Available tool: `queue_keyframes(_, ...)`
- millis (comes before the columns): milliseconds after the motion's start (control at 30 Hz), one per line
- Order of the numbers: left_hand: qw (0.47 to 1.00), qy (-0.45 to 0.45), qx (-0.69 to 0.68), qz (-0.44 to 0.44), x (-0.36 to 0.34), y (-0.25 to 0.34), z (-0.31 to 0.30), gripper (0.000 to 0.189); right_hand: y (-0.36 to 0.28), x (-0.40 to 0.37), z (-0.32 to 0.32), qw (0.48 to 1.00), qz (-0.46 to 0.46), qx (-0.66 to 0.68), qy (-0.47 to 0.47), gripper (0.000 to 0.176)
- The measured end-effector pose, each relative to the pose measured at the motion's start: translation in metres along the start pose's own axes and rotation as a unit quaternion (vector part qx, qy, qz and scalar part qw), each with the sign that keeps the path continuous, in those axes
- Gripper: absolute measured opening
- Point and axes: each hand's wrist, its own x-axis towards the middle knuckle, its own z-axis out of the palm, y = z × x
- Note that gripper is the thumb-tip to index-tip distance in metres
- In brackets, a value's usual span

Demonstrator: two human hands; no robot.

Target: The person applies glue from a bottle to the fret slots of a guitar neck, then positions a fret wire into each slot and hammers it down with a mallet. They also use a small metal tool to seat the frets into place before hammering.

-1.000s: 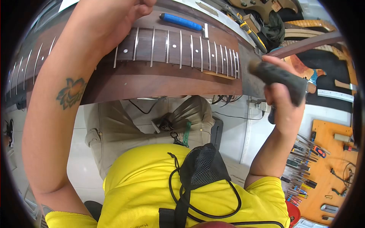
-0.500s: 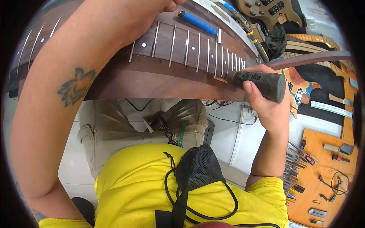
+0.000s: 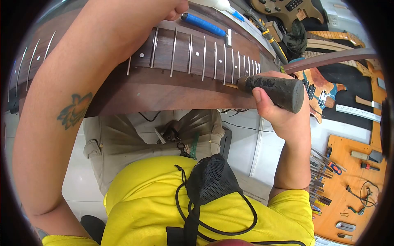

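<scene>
My right hand (image 3: pixel 277 100) is closed round a thick dark cylindrical handle (image 3: pixel 273 91). Its narrow end meets the near edge of a dark fretboard (image 3: pixel 209 61) with metal frets and white dots. A thin light-coloured strip (image 3: pixel 232 86) shows at that end. My left hand (image 3: pixel 177 11) is at the top edge, beyond the fretboard, with its visible fingers curled; most of it is out of frame, and what it holds, if anything, is hidden. The left forearm crosses over the fretboard. Close to the left hand lies a blue-handled hammer (image 3: pixel 205 24).
A white bottle tip (image 3: pixel 221 5) is at the top. Yellow-and-black pliers (image 3: pixel 275 45) lie on the bench behind. A curved brown bar (image 3: pixel 332 59), guitar bodies (image 3: pixel 320 92) and necks are at the right. Below them, an orange board (image 3: pixel 349 180) carries many tools.
The fretboard, hammer and both hands sit slightly further left in view. More of the white bottle shows at the top. The right hand keeps its hold on the handle.
</scene>
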Motion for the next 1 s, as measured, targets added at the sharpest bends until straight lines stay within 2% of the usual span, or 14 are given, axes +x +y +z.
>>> queue_keyframes(67, 0.999, 0.015, -0.008, 0.027, 0.004, -0.006, -0.003, 0.024, -0.002, 0.001, -0.002, 1.0, 0.023, -0.002, -0.018, 0.027)
queue_keyframes(133, 0.998, -0.051, -0.027, 0.029, 0.005, -0.004, -0.01, 0.024, -0.002, 0.0, 0.001, 1.0, 0.011, 0.0, -0.006, 0.027)
queue_keyframes(167, 0.998, -0.05, -0.028, 0.031, 0.004, 0.002, -0.016, 0.024, -0.002, 0.0, 0.001, 1.0, -0.001, 0.001, 0.004, 0.026)
queue_keyframes(233, 0.981, -0.19, 0.028, -0.019, -0.001, 0.02, -0.025, 0.024, -0.001, 0.0, 0.002, 1.0, 0.0, 0.004, 0.006, 0.026)
queue_keyframes(367, 0.982, -0.141, 0.127, -0.006, -0.005, 0.015, -0.009, 0.024, -0.004, -0.002, 0.0, 0.999, 0.033, 0.02, -0.003, 0.029)
queue_keyframes(433, 0.991, 0.027, 0.12, -0.057, -0.001, 0.02, 0.01, 0.022, 0.008, 0.0, 0.002, 0.998, 0.001, 0.056, 0.022, 0.027)
queue_keyframes(467, 0.991, 0.026, 0.123, -0.054, 0.001, 0.017, 0.005, 0.022, 0.014, 0.001, 0.003, 0.995, -0.028, 0.088, 0.041, 0.027)
queue_keyframes(533, 0.994, -0.078, -0.07, -0.015, 0.007, 0.003, -0.015, 0.015, 0.019, 0.01, -0.004, 0.993, -0.014, 0.11, 0.052, 0.03)
queue_keyframes(600, 0.991, -0.079, -0.111, 0.008, 0.012, -0.009, -0.018, 0.012, 0.02, 0.025, -0.012, 0.992, 0.014, 0.11, 0.06, 0.038)
queue_keyframes(633, 0.984, -0.088, -0.152, 0.035, 0.013, -0.011, -0.017, 0.01, 0.023, 0.034, -0.014, 0.993, -0.003, 0.09, 0.073, 0.039)
queue_keyframes(767, 0.981, -0.068, -0.182, -0.031, 0.008, 0.002, -0.016, 0.009, 0.013, 0.04, -0.018, 0.998, -0.006, 0.051, 0.029, 0.037)
queue_keyframes(800, 0.98, -0.067, -0.183, -0.032, 0.009, -0.001, -0.017, 0.009, 0.013, 0.042, -0.018, 0.999, 0.0, 0.049, 0.014, 0.036)
queue_keyframes(867, 0.985, -0.091, -0.142, 0.02, 0.012, -0.01, -0.02, 0.009, 0.014, 0.043, -0.015, 0.998, -0.007, 0.054, 0.014, 0.035)
queue_keyframes(1000, 0.986, -0.059, -0.157, -0.022, 0.007, -0.003, -0.015, 0.009, 0.016, 0.04, -0.008, 0.998, 0.001, 0.059, 0.034, 0.033)
